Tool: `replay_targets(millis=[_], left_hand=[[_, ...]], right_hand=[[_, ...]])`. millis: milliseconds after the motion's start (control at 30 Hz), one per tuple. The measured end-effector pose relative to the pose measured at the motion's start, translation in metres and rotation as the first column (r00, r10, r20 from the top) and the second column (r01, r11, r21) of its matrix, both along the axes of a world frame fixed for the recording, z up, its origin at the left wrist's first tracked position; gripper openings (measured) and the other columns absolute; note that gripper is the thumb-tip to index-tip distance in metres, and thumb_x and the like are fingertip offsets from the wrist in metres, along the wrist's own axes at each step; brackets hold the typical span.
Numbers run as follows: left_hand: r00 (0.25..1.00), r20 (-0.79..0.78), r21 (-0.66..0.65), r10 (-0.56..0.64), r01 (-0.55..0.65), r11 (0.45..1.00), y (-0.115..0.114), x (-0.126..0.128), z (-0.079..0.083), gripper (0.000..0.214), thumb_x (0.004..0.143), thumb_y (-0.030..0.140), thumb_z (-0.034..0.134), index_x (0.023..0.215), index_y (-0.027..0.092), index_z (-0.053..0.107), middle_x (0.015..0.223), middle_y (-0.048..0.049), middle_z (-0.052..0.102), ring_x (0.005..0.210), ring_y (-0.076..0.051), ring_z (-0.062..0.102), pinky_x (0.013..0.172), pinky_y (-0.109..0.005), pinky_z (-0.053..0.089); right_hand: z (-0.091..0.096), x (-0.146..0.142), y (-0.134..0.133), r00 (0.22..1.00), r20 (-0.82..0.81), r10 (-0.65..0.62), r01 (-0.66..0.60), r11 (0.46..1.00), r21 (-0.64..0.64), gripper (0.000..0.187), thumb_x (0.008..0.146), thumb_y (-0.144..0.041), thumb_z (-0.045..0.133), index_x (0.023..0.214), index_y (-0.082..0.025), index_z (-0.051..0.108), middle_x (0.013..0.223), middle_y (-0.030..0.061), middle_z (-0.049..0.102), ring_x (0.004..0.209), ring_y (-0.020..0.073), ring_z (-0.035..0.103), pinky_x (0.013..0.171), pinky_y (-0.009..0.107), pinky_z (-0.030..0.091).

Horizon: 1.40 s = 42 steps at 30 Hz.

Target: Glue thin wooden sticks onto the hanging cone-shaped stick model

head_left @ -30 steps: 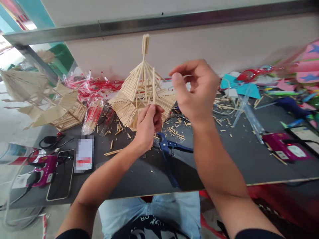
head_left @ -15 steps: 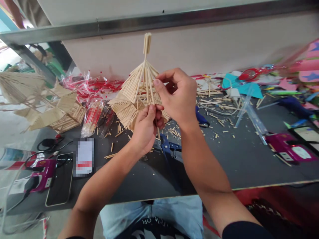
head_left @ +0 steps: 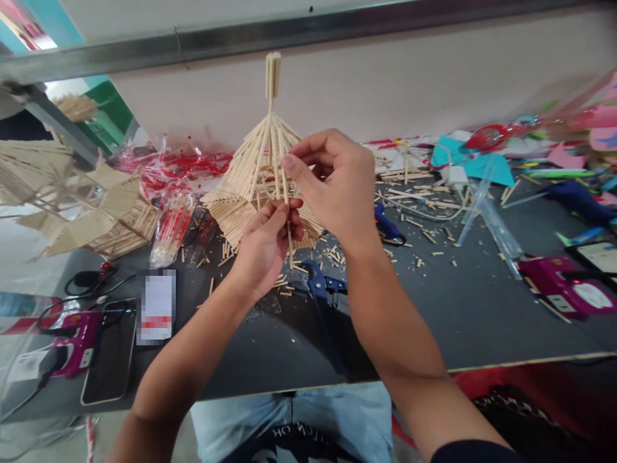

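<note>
A model made of thin wooden sticks stands in front of me, with a pointed roof and a short bundle of sticks at its tip. My left hand is closed at its lower front and pinches a wooden stick, whose lower end pokes out below the fingers. Higher up, my right hand is closed, thumb and fingertips pinched at the upper part of the same stick, by the roof's right slope. The hands hide part of the model's base. Below them lies a blue-handled cutter.
Cut stick pieces litter the dark table. A second stick model and a bag of sticks are at left, with phones nearer. Behind the right forearm lies a blue glue gun. Purple power strips flank both sides.
The view has shifted slightly, so the model and both hands appear a little further left. Both hands keep their pinch on the stick; more of its lower end shows below my left hand.
</note>
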<state>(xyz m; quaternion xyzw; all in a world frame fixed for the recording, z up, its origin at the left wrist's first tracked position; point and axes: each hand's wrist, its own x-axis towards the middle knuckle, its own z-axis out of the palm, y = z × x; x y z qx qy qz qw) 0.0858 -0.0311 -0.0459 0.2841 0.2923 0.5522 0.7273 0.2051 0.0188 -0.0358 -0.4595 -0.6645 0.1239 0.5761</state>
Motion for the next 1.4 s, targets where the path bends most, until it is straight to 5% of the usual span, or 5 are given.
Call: replay_targets(millis=[433, 667, 900, 1400], left_hand=[[0.983, -0.184, 0.130, 0.007, 0.017, 0.991, -0.002, -0.001, -0.001, 0.015, 0.099, 0.010, 0.045, 0.091, 0.015, 0.056, 0.068, 0.0019, 0.057, 0.053, -0.009, 0.056, 0.058, -0.023, 0.047], [0.987, -0.151, 0.163, -0.049, 0.073, 0.984, -0.002, 0.003, -0.007, 0.017, 0.097, 0.014, 0.048, 0.107, 0.015, 0.061, 0.083, -0.0014, 0.065, 0.060, -0.009, 0.060, 0.063, -0.024, 0.048], [0.998, -0.042, 0.031, 0.038, -0.037, 0.999, 0.002, 0.002, -0.002, 0.023, 0.099, 0.010, 0.045, 0.083, 0.013, 0.061, 0.071, 0.0000, 0.055, 0.057, -0.006, 0.050, 0.057, -0.019, 0.041], [0.997, -0.055, 0.027, -0.052, 0.053, 0.998, 0.003, -0.004, 0.003, 0.023, 0.102, 0.016, 0.048, 0.087, 0.015, 0.065, 0.071, 0.0015, 0.051, 0.050, -0.005, 0.049, 0.052, -0.020, 0.040]], right_hand=[[-0.003, -0.003, 0.001, 0.998, -0.040, -0.056, 0.058, 0.998, 0.034, 0.033, 0.090, -0.055, 0.069, 0.085, -0.023, 0.064, 0.074, -0.0005, 0.070, 0.066, 0.0130, 0.067, 0.056, 0.027, 0.052], [-0.004, -0.001, 0.003, 0.996, -0.063, -0.066, 0.066, 0.998, -0.001, 0.041, 0.084, -0.063, 0.071, 0.083, -0.023, 0.064, 0.073, -0.0008, 0.070, 0.061, 0.0127, 0.064, 0.056, 0.029, 0.050], [-0.006, -0.003, 0.006, 0.997, -0.037, -0.061, 0.062, 0.998, 0.012, 0.041, 0.085, -0.063, 0.070, 0.085, -0.023, 0.063, 0.080, 0.0006, 0.071, 0.070, 0.0142, 0.068, 0.060, 0.029, 0.053], [-0.011, -0.003, 0.008, 0.999, -0.031, -0.032, 0.033, 0.999, 0.022, 0.040, 0.088, -0.065, 0.065, 0.095, -0.026, 0.065, 0.081, 0.0016, 0.070, 0.076, 0.0172, 0.070, 0.061, 0.031, 0.055]])
